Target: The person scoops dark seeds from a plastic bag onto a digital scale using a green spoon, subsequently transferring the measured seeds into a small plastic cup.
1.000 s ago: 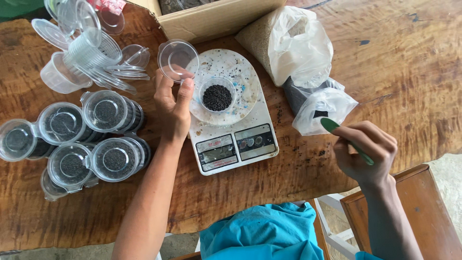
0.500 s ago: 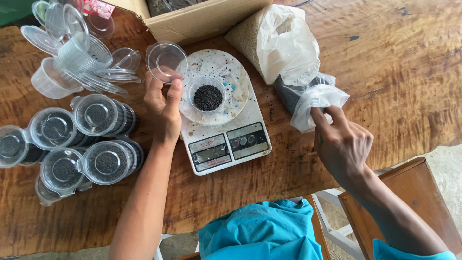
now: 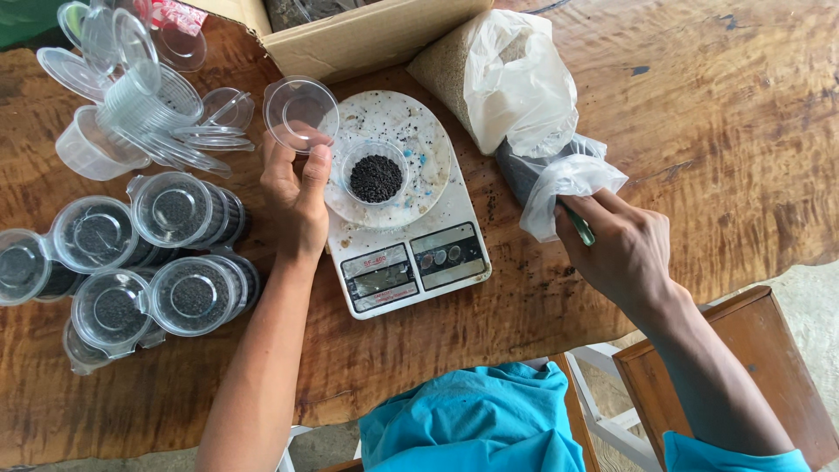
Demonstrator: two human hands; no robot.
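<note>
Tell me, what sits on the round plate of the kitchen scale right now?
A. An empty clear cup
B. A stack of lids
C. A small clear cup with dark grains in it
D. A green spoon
C: a small clear cup holding dark grains stands on the white scale, while the left hand holds its lid open beside it.

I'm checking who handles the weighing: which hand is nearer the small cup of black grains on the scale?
Left. The left hand holds a clear lid right beside the cup; the right hand is off past the scale, at the plastic bag.
</note>
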